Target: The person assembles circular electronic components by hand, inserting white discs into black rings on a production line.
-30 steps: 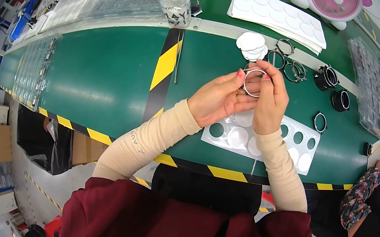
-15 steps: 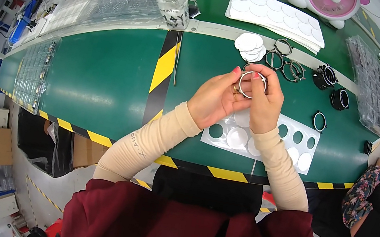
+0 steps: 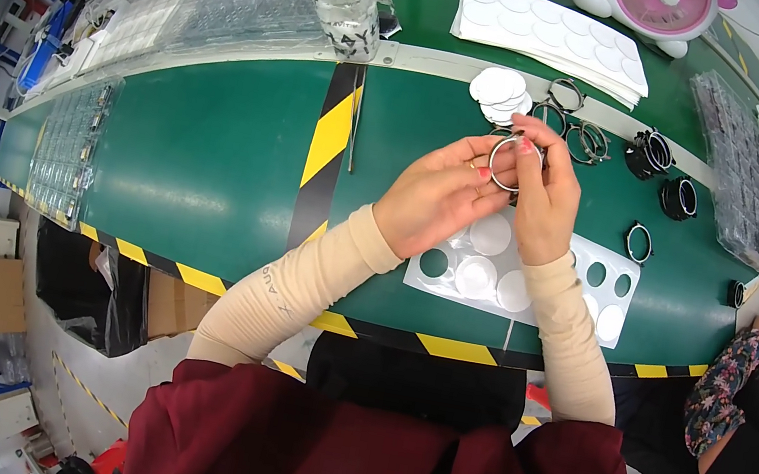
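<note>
Metal ring sits a touch further right and higher than half a second ago, right hand shifted along with it, and the left thumb is now down by the ring's lower left edge instead of up near its top. Both hands are on that one ring, held up in the air above the far edge of the white sticker sheet, which I'm using as the reference point for everything. Left hand has its thumb at the near side of the rim and its fingers stretched behind, so more of a loose pinch than a fist; right hand is curled with its thumb pressed at the upper rim. The sheet has round white stickers on it, plus some round gaps showing green worktop. Just beyond the sheet, past the hands, there's a little pile of white discs with a few thin rings next to it. Beyond the sheet to the right stand two chunky black clusters of rings, and one single dark ring lies just off its right end. Way past the sheet there's a stack of sticker sheets and a pink and white fan. Well left of the sheet, yellow-black tape crosses the bench.
</note>
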A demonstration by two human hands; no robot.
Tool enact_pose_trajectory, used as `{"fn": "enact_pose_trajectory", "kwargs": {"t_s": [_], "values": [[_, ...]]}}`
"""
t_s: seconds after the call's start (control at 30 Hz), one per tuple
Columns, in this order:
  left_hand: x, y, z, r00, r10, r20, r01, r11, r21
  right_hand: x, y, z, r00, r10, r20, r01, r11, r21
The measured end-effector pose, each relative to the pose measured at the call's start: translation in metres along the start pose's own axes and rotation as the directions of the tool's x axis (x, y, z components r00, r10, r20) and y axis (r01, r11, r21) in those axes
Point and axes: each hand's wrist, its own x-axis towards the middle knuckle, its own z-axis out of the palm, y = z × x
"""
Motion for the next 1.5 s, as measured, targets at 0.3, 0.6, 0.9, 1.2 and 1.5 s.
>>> {"fn": "enact_pose_trajectory", "kwargs": {"t_s": [0.3, 0.6, 0.9, 1.2, 1.5], "values": [[0.001, 0.016, -0.014, 0.962, -0.251, -0.107, 0.261, 0.961, 0.096, -0.004, 0.002, 0.0, 0.934, -0.182, 0.307, 0.291, 0.886, -0.36], [0.003, 0.007, -0.009, 0.976, -0.155, -0.156, 0.139, 0.984, -0.109, -0.003, 0.004, 0.004, 0.991, -0.099, 0.089, 0.107, 0.99, -0.092], [0.005, 0.003, -0.006, 0.984, -0.096, -0.148, 0.08, 0.991, -0.111, -0.001, 0.011, -0.003, 0.962, -0.257, 0.09, 0.27, 0.943, -0.192], [-0.002, -0.003, -0.004, 0.972, -0.233, 0.032, 0.235, 0.97, -0.057, -0.021, -0.021, -0.037, 0.788, -0.432, 0.439, 0.538, 0.137, -0.832], [0.001, -0.006, 0.001, 0.926, -0.379, -0.012, 0.378, 0.921, 0.099, -0.039, -0.014, -0.173, 0.909, -0.393, 0.143, 0.124, -0.073, -0.99]]}}
